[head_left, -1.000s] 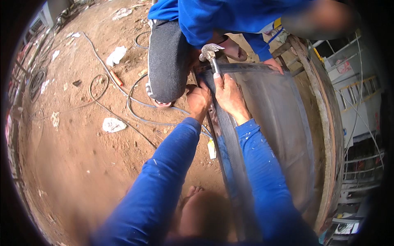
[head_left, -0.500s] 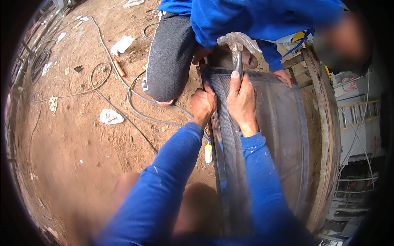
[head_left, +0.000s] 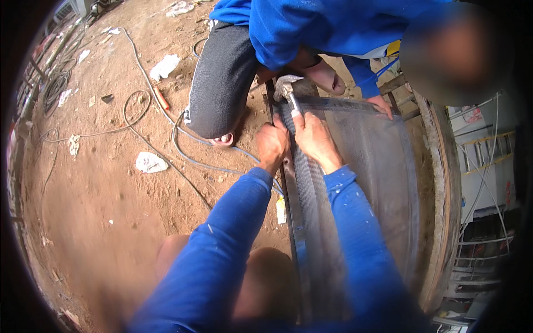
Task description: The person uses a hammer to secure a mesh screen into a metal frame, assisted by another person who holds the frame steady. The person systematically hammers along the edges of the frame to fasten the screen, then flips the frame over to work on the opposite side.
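Note:
A claw hammer [head_left: 287, 87] is in my right hand [head_left: 317, 139], its fingers wrapped round the handle and the thumb lying along it. The metal head hangs over the far left corner of a dark panel [head_left: 372, 172] with a mesh strip [head_left: 302, 177] along its left side. My left hand [head_left: 272, 145] is closed at the panel's left edge, just below the hammer head; whatever its fingers pinch is too small to make out. Across the panel kneels a co-worker in blue, whose hand [head_left: 381, 106] rests on the far right corner.
The co-worker's bent knee [head_left: 214, 94] is close beyond my left hand. Cables [head_left: 130, 114], an orange-handled tool [head_left: 161, 98] and white scraps [head_left: 151, 162] lie on the dirt at left. A wooden beam [head_left: 436, 183] runs along the panel's right side.
My right hand has brought the hammer down and left, so its head is nearer my left hand. The left hand keeps its place on the edge. The co-worker has leaned slightly.

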Demonstrator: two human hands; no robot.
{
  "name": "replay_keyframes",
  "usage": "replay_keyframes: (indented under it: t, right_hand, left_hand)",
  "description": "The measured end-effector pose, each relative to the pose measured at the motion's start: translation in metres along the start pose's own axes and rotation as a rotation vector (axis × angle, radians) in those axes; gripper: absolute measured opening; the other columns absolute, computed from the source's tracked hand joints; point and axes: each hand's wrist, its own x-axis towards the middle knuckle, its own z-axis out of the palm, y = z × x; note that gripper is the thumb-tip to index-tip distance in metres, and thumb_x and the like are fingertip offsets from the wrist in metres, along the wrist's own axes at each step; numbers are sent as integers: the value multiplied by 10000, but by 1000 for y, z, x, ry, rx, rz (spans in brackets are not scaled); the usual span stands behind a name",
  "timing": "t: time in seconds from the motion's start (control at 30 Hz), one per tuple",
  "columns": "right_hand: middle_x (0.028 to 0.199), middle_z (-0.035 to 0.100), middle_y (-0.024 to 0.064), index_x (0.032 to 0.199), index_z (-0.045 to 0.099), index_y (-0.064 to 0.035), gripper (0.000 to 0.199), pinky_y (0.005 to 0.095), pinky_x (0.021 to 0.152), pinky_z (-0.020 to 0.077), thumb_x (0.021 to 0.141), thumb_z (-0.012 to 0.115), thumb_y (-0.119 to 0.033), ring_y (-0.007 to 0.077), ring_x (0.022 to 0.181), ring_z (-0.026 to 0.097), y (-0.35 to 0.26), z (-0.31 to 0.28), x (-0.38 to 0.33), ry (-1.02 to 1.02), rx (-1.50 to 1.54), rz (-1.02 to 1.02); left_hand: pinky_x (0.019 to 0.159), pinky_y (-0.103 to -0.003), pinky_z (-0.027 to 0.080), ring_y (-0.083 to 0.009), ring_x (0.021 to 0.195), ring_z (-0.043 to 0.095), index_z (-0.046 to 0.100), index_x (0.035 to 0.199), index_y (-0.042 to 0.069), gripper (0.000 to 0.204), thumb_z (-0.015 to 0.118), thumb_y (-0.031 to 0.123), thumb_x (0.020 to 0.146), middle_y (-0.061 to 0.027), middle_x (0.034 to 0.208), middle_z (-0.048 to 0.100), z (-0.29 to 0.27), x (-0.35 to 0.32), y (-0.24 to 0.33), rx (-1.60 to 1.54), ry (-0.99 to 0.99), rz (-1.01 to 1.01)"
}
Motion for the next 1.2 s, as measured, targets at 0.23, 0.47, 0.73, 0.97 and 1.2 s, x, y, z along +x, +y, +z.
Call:
replay_keyframes:
  t: [0.23,0.47,0.73,0.97,1.2]
  right_hand:
    - [956,704,405,941,639,34,552,647,827,553,1154,542,-466,592,991,710,5,-3,1,-130,13,186]
    - [826,709,357,952,627,42,535,638,739,526,1164,534,-440,593,864,705,9,1,-4,155,227,123]
    - [885,684,404,944,673,59,598,648,806,534,1169,500,-467,572,948,716,4,-7,3,206,64,3]
    - [1091,713,430,1082,739,96,638,680,967,539,1137,520,-501,619,1105,682,5,-14,13,-166,-112,186]
    - [649,563,65,856,564,-39,582,435,591,558,1113,624,-558,222,600,651,27,-60,-107,-186,534,700]
  left_hand:
    - [1008,-588,566,-577,1094,728,776,991,-132,745,455,525,1136,-438,1051,728,2,-5,0,-58,10,-96]
    - [1021,-597,554,-580,1105,723,774,998,-128,740,449,522,1139,-438,1072,728,-2,-6,-1,-93,-1,-81]
    - [1003,-588,569,-581,1075,733,775,996,-128,737,455,520,1143,-446,1020,725,-7,-8,4,-56,16,-47]
    - [1045,-586,556,-571,1167,713,766,1115,-125,745,449,549,1139,-440,1164,720,13,12,-23,16,-21,-79]
    - [928,-582,593,-552,1011,753,793,1101,-64,688,491,554,1128,-392,1058,751,30,11,-40,517,0,226]
